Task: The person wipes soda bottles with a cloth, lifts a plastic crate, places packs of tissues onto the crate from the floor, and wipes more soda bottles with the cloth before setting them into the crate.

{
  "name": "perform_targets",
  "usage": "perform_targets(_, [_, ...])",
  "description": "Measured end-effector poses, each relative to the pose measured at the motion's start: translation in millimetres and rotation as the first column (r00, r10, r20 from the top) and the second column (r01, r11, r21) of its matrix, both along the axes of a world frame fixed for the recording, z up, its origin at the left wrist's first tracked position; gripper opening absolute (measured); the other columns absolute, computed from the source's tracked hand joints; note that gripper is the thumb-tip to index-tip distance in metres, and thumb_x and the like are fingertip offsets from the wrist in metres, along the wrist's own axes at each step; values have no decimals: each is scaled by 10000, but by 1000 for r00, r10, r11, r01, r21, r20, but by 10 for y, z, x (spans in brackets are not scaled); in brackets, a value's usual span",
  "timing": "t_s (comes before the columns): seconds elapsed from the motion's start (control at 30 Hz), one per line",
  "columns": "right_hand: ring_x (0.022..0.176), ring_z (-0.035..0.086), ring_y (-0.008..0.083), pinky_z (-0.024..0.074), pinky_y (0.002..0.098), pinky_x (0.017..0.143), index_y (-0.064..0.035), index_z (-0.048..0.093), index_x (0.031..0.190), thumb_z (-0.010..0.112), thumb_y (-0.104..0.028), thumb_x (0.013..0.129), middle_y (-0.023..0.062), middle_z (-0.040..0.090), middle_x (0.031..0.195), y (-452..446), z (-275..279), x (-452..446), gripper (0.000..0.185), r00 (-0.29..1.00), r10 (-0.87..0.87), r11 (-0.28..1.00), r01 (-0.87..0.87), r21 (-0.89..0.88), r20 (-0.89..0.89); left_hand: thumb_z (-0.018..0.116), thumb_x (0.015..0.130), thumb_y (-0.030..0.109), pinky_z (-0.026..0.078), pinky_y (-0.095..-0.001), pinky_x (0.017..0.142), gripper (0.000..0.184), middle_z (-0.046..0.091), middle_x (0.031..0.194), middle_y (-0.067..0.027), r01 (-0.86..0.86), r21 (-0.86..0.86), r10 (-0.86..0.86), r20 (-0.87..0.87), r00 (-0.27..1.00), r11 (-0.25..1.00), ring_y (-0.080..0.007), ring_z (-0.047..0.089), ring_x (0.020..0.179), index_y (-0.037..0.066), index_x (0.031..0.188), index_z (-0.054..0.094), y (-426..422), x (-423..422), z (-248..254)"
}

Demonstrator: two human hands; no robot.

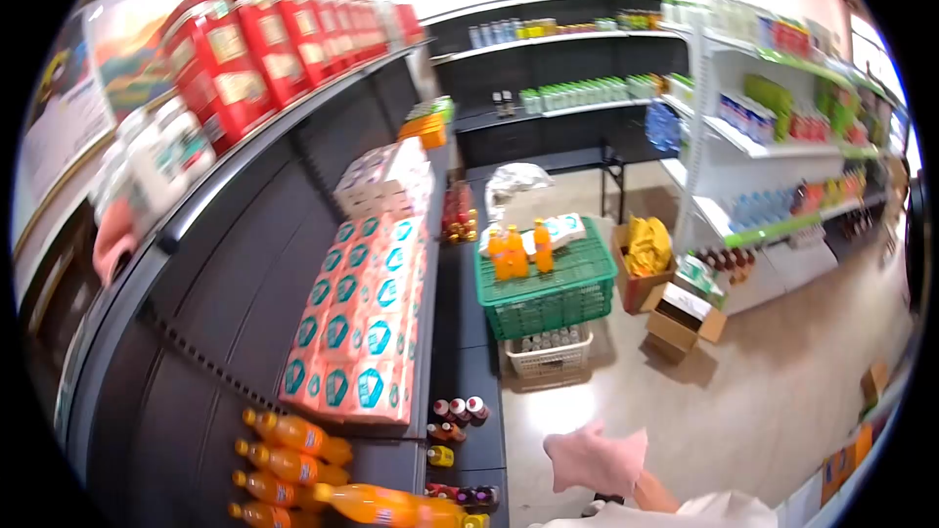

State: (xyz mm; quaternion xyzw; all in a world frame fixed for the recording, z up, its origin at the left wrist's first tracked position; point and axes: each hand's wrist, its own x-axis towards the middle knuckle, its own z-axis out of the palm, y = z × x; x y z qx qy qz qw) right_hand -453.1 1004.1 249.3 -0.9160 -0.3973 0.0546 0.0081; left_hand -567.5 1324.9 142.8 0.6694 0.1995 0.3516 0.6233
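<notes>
My right hand (653, 492), with a pale sleeve below it, reaches in at the bottom. It holds a pink cloth (597, 460) that covers most of the fingers. My left hand is not seen for certain. A pink piece of fabric (114, 240) hangs at the upper shelf edge on the left, below white bottles (161, 152); whether it covers a hand is unclear. To the left of my right hand, several orange soda bottles (293, 464) lie on the dark shelf. One larger orange bottle (381, 506) lies nearest to me.
Pink-wrapped tissue packs (352, 323) fill the shelf's middle, under red boxes (215, 64). A green crate (548, 308) carrying orange bottles (509, 252) stands on a white basket (550, 360). Open cartons (682, 325) lie on the floor; stocked white shelving (782, 147) stands at right.
</notes>
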Motion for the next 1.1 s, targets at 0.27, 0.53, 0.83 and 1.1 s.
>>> perform_targets(0.27, [1066, 516, 178, 415, 303, 948, -26, 447, 1229, 636, -226, 797, 89, 536, 1143, -266, -581, 515, 513, 584, 317, -168, 810, 562, -747, 780, 663, 212, 481, -314, 824, 543, 647, 1001, -116, 889, 43, -684, -622, 381, 456, -196, 623, 912, 15, 1110, 543, -1850, 913, 795])
perform_targets(0.53, [822, 557, 160, 478, 306, 759, -53, 564, 962, 470, -215, 905, 59, 594, 884, -1962, -364, 450, 195, 734, -5, -549, 565, 616, -679, 775, 686, 283, 449, -276, 818, 552, 633, 998, -57, 862, -463, -735, -507, -450, -208, -135, 569, 896, -7, 1111, 577, -2919, 1797, 693])
perform_targets(0.83, [817, 536, 167, 458, 305, 762, -67, 555, 896, 433, -282, 938, 34, 568, 871, -3505, -1153, 303, 251, 868, 2, -930, 184, 318, -496, 721, 759, 293, 484, -272, 673, 518, 592, 962, -76, 320, -756, -466, -22, -884, -571, -145, 583, 788, 17, 1128, 485, -4579, 2719, 11])
perform_targets(1.1, [908, 547, 217, 439, 403, 894, -64, 517, 1058, 423, -357, 927, 43, 564, 1001, -4018, -385, 1039, 335, 915, -37, -948, 95, 304, -401, 547, 879, 352, 526, -340, 731, 525, 529, 1172, -151, -516, -700, -633, 696, -338, -494, -256, 586, 852, 44, 1288, 437, -5402, 3105, 880])
